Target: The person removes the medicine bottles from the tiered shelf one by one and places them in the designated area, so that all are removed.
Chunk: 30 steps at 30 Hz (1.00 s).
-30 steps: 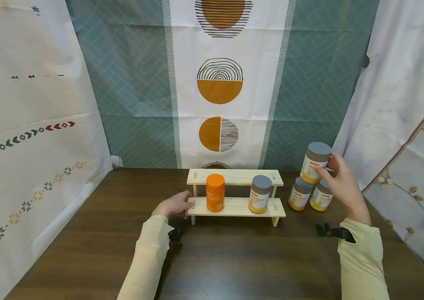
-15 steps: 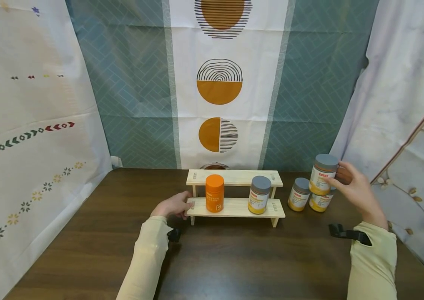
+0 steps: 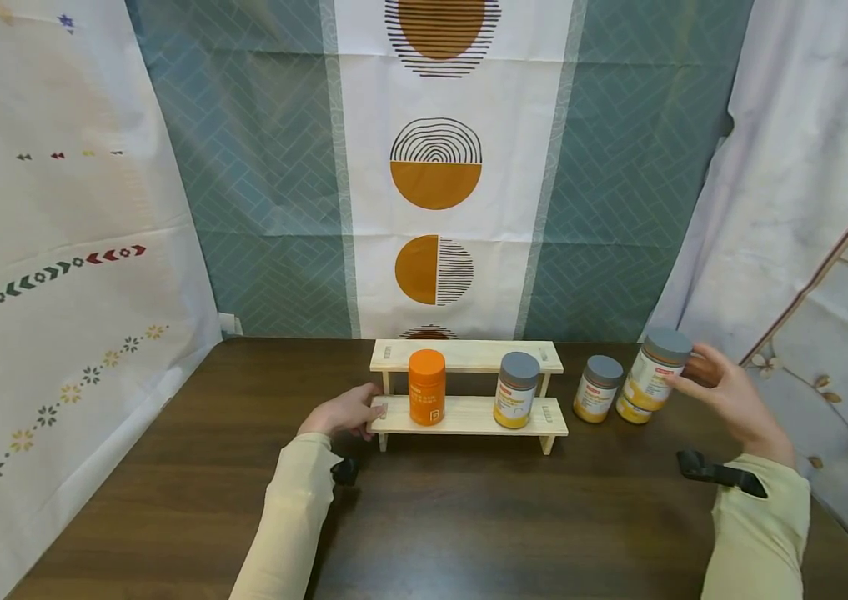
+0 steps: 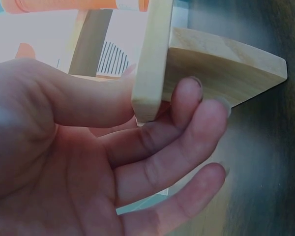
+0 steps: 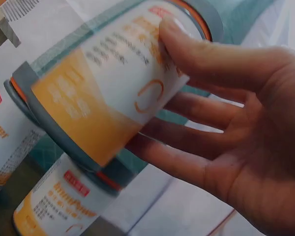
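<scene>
Right hand [image 3: 739, 403]: curled round the held jar [image 3: 656, 371], my thumb [image 5: 184, 44] across its label and my fingers [image 5: 177, 160] bent along its other side, spread to about its width.
Held jar: up off the table [image 3: 469, 517], toward the table's right edge, hiding most of the lower jar [image 3: 632, 411] from my head view. It leans, its grey lid [image 3: 669, 343] to the right. Whether it touches the lower jar I cannot tell.
Neighbour jar [image 3: 598, 388]: standing on the table, just left of the lower jar.
Left hand [image 3: 341, 412]: pinching the left end of the wooden stand [image 3: 467, 417], thumb above the lower shelf [image 3: 470, 407], fingers curled beneath.
Wooden stand: an orange bottle [image 3: 427, 387] left of centre and a shelf jar [image 3: 517, 390] to the right, both upright on the lower shelf, well apart; the upper shelf [image 3: 461, 355] sits behind.
Step in hand: by my reading, handling one jar at the right-hand group while I steady the stand. Whether I am lifting or lowering it, this moment alone doesn't settle.
Next move: calls for a firm right grip, straightening the held jar and guiding its base clear of its neighbours; my left hand need only brace.
</scene>
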Motion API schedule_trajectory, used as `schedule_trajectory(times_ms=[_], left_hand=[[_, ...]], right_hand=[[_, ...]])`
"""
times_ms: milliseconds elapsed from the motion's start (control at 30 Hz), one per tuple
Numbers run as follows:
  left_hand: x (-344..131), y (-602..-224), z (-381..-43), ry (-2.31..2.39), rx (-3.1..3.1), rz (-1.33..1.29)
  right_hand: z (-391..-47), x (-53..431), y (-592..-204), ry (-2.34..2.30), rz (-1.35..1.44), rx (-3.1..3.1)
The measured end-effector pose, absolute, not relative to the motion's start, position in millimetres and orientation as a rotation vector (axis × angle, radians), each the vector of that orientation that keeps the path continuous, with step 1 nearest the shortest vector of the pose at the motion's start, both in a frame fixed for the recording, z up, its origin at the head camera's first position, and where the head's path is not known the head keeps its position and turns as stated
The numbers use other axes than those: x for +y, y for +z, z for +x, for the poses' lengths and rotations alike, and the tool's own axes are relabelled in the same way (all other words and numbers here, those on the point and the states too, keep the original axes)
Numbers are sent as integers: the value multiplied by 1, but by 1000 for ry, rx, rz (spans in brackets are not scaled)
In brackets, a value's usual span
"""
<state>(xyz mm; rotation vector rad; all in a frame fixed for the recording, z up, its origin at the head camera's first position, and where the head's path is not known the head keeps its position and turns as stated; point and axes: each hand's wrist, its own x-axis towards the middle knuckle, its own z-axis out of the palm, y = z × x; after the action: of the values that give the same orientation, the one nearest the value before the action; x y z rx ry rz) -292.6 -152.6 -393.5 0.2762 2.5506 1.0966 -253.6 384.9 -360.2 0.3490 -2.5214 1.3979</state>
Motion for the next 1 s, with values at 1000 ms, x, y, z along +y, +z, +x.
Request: schedule_trajectory(times_ms=[1000], left_hand=[[-152, -395, -291, 1113, 2540, 279]], right_hand=[[-265, 404, -412, 1509, 496, -2726]])
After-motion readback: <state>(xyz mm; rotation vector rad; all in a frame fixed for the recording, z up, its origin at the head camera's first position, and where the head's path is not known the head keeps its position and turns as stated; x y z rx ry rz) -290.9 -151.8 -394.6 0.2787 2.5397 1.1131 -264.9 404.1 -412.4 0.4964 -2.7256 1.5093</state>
